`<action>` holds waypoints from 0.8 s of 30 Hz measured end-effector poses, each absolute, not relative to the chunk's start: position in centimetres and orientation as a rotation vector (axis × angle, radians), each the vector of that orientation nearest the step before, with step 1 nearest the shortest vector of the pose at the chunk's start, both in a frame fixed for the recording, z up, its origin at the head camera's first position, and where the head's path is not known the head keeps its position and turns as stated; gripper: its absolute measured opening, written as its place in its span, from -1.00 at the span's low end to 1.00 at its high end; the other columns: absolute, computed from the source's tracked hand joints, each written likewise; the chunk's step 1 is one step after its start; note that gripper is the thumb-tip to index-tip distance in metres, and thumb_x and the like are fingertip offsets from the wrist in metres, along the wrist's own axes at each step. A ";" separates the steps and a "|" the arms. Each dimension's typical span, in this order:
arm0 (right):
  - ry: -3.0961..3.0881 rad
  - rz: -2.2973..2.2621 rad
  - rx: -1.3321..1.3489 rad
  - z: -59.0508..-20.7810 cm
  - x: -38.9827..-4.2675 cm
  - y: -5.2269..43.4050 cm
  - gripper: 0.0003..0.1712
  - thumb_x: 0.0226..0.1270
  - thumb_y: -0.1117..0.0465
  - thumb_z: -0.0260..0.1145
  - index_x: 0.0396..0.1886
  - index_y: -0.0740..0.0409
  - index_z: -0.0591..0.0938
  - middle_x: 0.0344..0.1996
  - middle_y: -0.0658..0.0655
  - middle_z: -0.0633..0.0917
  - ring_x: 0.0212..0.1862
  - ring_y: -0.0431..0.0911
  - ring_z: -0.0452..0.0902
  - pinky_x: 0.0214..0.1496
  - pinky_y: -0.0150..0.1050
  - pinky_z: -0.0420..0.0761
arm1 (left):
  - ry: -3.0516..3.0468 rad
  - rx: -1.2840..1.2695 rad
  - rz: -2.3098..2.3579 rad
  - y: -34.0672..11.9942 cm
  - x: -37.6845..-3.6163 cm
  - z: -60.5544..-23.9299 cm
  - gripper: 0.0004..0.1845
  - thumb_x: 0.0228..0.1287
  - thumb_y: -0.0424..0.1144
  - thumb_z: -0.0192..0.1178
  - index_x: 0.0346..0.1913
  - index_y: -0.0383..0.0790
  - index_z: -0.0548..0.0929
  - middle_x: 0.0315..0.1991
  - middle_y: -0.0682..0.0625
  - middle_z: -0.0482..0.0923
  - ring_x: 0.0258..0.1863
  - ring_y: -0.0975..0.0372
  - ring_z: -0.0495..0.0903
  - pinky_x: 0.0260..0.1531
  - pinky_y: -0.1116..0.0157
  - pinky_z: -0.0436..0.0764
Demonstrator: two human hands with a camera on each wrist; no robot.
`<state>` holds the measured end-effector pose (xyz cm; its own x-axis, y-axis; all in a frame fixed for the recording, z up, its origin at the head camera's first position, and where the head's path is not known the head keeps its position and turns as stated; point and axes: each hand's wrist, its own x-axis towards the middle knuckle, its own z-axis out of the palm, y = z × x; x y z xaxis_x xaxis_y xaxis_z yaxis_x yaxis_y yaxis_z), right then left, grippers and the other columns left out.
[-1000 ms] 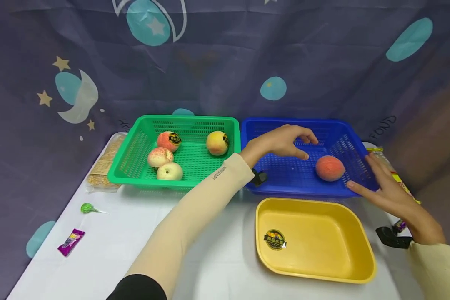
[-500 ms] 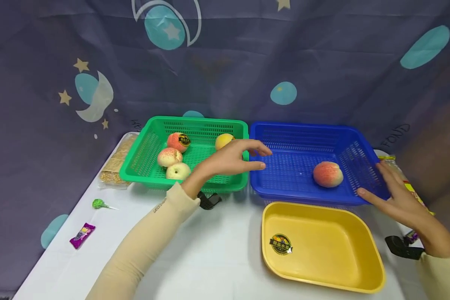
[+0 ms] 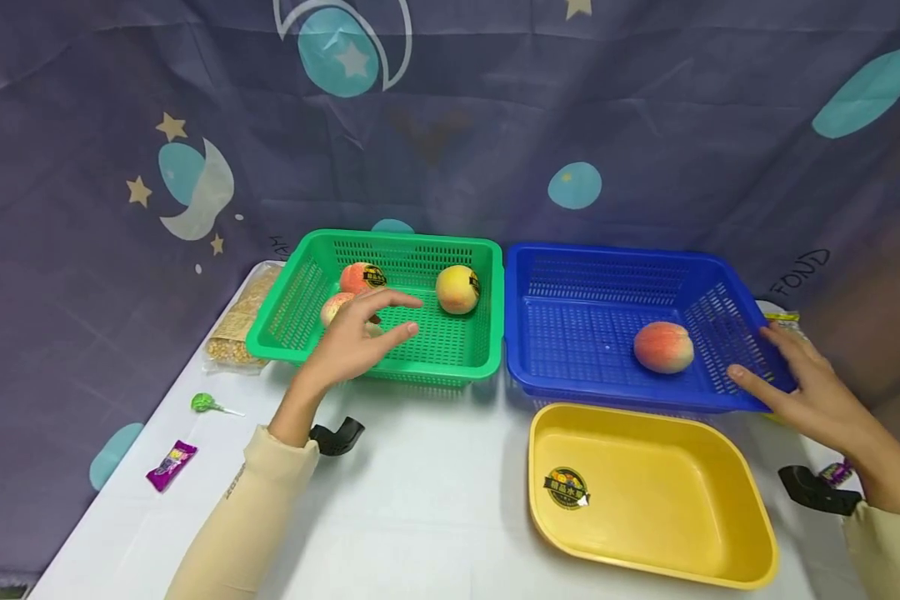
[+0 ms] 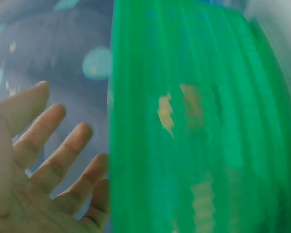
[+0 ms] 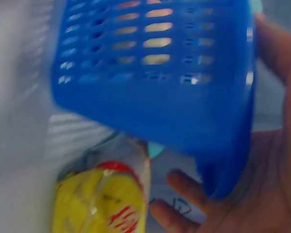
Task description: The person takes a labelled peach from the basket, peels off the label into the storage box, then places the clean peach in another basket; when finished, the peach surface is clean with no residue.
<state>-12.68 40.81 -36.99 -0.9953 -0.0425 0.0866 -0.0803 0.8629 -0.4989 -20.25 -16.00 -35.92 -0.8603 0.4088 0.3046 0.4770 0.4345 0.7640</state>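
My left hand (image 3: 390, 321) hovers with spread fingers over the front left of the green basket (image 3: 450, 367) and holds nothing. It partly hides one peach (image 3: 333, 307). A red peach (image 3: 360, 277) and a yellow peach (image 3: 458, 289) lie farther back in that basket. The left wrist view shows my open palm (image 4: 34, 160) beside the basket wall (image 4: 194, 121). My right hand (image 3: 776, 367) rests with straight fingers against the front right corner of the blue basket (image 3: 592, 392); its fingers (image 5: 184, 204) reach under the corner (image 5: 184, 111). A single peach (image 3: 663, 347) lies in the blue basket.
A yellow tray (image 3: 720, 567) with a sticker stands in front of the blue basket. A cracker packet (image 3: 240, 321), a green lollipop (image 3: 204, 404) and a purple sweet (image 3: 171, 464) lie at the left. A snack packet (image 5: 106, 199) sits by the blue basket. A starry curtain hangs behind.
My left hand has swung left from above the blue basket to above the green basket. My right hand has stayed at the blue basket's corner.
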 end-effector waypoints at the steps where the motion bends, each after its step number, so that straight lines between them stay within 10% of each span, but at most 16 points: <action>1: -2.961 0.782 0.089 -36.8 -12.8 40.7 -0.02 0.48 0.00 0.22 0.58 0.48 -0.02 0.53 0.64 -0.08 0.47 0.66 -0.23 0.44 0.59 -0.32 | -2.584 -0.768 -1.384 -16.8 -20.2 -36.1 -0.66 0.37 -0.11 0.35 0.18 0.09 0.68 0.24 0.07 0.61 0.30 0.15 0.46 0.21 -0.03 0.48; 7: -2.947 0.715 0.058 -35.7 -13.9 39.6 0.00 0.47 -0.05 0.22 0.59 0.43 -0.01 0.45 0.69 0.09 0.27 0.69 -0.09 0.18 0.68 -0.15 | -2.560 -0.542 -1.075 -22.2 -20.7 -37.1 -0.52 0.29 -0.13 0.41 0.26 -0.08 0.65 0.42 -0.06 0.47 0.53 -0.04 0.22 0.48 -0.23 0.15; 12: -2.933 0.766 0.110 -34.8 -14.5 38.1 0.00 0.47 -0.04 0.24 0.62 0.35 -0.02 0.51 0.63 0.04 0.42 0.67 -0.14 0.37 0.66 -0.31 | -2.696 -0.384 -0.975 -26.0 -20.9 -37.6 -0.25 0.28 0.00 0.39 0.49 -0.11 0.42 0.55 -0.14 0.26 0.63 -0.12 0.00 0.48 -0.36 -0.03; 24: -2.882 0.844 0.300 -32.8 -15.4 33.0 0.01 0.43 0.02 0.34 0.66 0.19 0.00 0.54 0.52 0.15 0.49 0.54 -0.06 0.40 0.60 -0.07 | -2.859 -0.240 -1.033 -30.6 -20.7 -39.4 0.05 0.22 0.17 0.38 0.63 -0.17 0.10 0.65 -0.16 0.00 0.66 -0.10 -0.14 0.54 -0.26 0.00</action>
